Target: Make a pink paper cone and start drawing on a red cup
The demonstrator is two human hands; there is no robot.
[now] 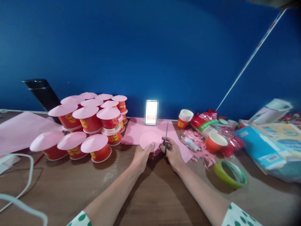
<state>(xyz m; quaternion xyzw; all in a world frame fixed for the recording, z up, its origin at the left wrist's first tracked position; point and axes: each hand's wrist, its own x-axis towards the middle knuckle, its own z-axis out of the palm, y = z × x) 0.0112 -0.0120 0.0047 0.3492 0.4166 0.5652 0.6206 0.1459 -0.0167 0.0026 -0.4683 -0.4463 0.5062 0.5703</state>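
A round pink paper disc (149,140) is pinched in my left hand (142,155), thumb on top and fingers underneath. My right hand (172,152) grips a pair of scissors (166,138), its narrow blade pointing up and away from me. The scissors are just right of the disc's edge; whether the blades touch it I cannot tell. Beneath both hands lie pink paper sheets (134,127). Pink paper scraps (199,147) are heaped to the right, a small glue tube (191,144) resting on them.
On the left, several upturned red paper cups (101,153) with pink cone tops stand stacked. A black bottle (42,94) is behind them. To the right are nested cups (185,119), a loose cup (215,142), a tape roll (230,174) and blue packets (261,147). White cable (23,207) lies front left.
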